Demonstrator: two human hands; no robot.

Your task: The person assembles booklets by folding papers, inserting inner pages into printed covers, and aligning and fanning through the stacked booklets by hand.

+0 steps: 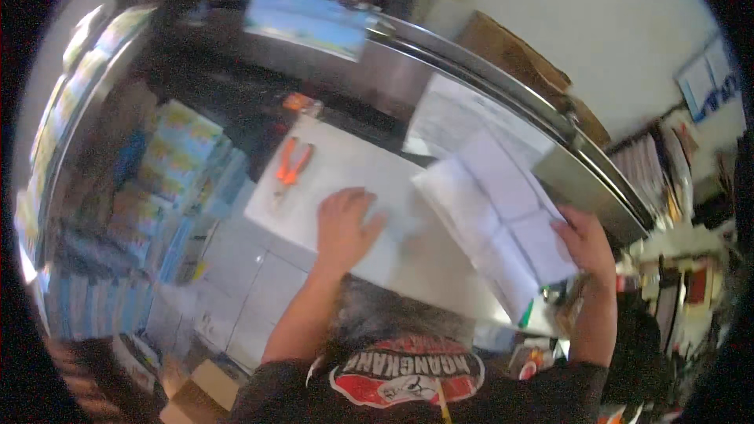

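From my remote seat, the view was blurred, but the layout was readable. The left hand [345, 224] lay flat and spread, palm down, on a white sheet [330, 180] on the counter [440, 275], holding nothing. The right hand [587, 239] pinched the near right edge of a bundle of folded white papers [503, 228], which fanned out from that grip up and to the left, lifted partly clear of the counter. Orange-handled pliers [289, 166] rested on the far left part of the sheet, well apart from both hands. Shelves of blue and yellow packets [169, 180] stood below to the left.

I judged the main risk to be the bundle: gripped at one edge only, its loose leaves could slide apart or spill onto the counter if the pinch slackened. If the left palm dragged the sheet, I reckoned the pliers could ride toward the counter's edge and drop.
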